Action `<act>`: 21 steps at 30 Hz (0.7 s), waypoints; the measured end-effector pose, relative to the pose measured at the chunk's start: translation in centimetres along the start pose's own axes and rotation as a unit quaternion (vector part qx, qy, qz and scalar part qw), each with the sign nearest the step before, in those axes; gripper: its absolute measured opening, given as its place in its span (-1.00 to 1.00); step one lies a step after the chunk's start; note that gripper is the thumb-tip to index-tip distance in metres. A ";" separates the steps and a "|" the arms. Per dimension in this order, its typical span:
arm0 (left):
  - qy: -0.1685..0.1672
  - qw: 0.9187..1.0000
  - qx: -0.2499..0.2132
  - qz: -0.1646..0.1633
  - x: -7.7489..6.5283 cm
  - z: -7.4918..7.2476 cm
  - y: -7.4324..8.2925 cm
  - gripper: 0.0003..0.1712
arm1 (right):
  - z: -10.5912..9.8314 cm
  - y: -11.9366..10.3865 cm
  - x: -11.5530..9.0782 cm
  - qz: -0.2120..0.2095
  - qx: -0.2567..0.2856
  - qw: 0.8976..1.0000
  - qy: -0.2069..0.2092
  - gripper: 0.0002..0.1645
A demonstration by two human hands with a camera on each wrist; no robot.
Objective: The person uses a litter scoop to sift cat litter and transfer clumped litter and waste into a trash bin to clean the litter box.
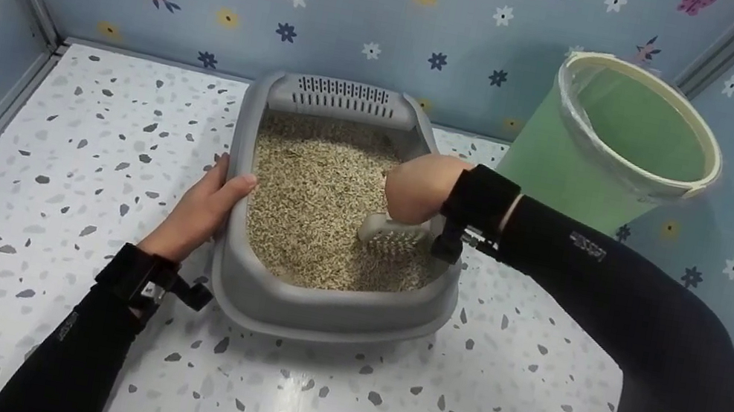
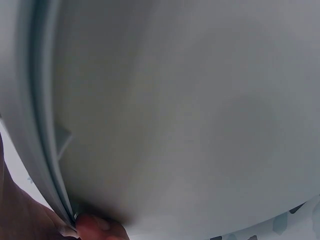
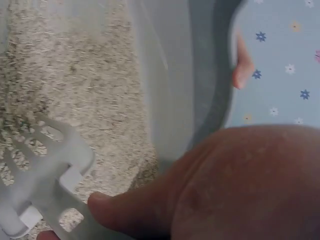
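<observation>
A grey litter box filled with tan pellet litter stands on the speckled surface. My left hand grips its left rim, thumb over the edge and fingers outside. In the left wrist view, fingertips curl at the rim beside the broad outer wall. Inside the box, at its right side, my right hand holds a pale grey slotted litter scoop. The right wrist view shows the thumb on the handle, near where it joins the slotted scoop head, with litter visible through the slots.
A green bin with a cream rim and a clear liner stands behind the right forearm, close to the box. Blue flowered panels enclose the back and sides. White speckled flooring extends around the box.
</observation>
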State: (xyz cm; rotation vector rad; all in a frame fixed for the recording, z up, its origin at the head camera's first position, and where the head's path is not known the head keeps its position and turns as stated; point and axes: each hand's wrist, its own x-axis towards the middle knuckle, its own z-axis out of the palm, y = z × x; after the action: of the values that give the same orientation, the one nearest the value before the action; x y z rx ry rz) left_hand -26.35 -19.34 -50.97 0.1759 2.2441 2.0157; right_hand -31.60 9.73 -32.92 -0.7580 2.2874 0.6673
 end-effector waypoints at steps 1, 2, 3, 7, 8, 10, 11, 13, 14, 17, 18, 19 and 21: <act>-0.001 1.000 -0.001 0.000 0.0 0.0 0.0 -0.04 | 0.2 0.0 -0.1 0.010 0.011 1.000 0.006 -0.57; -0.001 1.000 0.000 0.000 0.0 0.0 0.1 -0.05 | 0.3 -0.1 -0.1 0.016 0.019 1.000 0.014 -0.57; 0.000 1.000 0.002 -0.001 0.0 -0.1 0.1 -0.05 | 0.5 -0.2 -0.2 0.023 0.022 0.999 0.021 -0.52; 0.005 1.000 0.011 -0.005 -0.2 -0.2 0.0 -0.05 | 1.1 -0.7 -0.2 0.046 0.048 0.997 0.041 -0.30; 0.005 1.000 0.012 -0.006 -0.2 -0.2 -0.1 -0.05 | 1.3 -0.8 -0.2 0.049 0.056 0.996 0.041 -0.24; 0.005 1.000 0.017 -0.008 -0.2 -0.2 -0.1 -0.05 | 1.6 -1.0 -0.1 0.050 0.068 0.996 0.042 -0.20; 0.005 1.000 0.018 -0.007 -0.1 -0.2 -0.1 -0.05 | 1.8 -1.1 0.0 0.052 0.074 0.995 0.043 -0.20; 0.006 1.000 0.021 -0.007 -0.1 -0.2 -0.1 -0.06 | 2.0 -1.2 0.1 0.054 0.083 0.994 0.045 -0.22; 0.007 1.000 0.022 -0.008 -0.1 -0.2 -0.1 -0.06 | 2.0 -1.2 0.2 0.051 0.082 0.994 0.049 -0.23; 0.009 1.000 0.023 -0.008 -0.1 -0.2 -0.1 -0.06 | 2.3 -1.4 0.4 0.046 0.082 0.994 0.062 -0.27; 0.008 1.000 0.023 -0.009 0.0 -0.2 -0.1 -0.06 | 2.5 -1.4 0.4 0.044 0.083 0.993 0.066 -0.29; 0.007 1.000 0.023 -0.009 0.0 -0.1 -0.1 -0.05 | 2.6 -1.4 0.3 0.044 0.085 0.993 0.069 -0.30; 0.005 1.000 0.023 -0.009 0.0 0.0 -0.2 -0.04 | 2.9 -1.5 0.2 0.050 0.092 0.992 0.074 -0.35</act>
State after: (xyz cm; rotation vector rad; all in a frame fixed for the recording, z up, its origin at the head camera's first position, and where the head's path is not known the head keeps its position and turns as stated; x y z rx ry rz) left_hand -26.35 -19.38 -51.14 0.1503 2.2901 1.9612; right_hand -29.59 10.42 -35.40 -0.6276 2.4954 0.4478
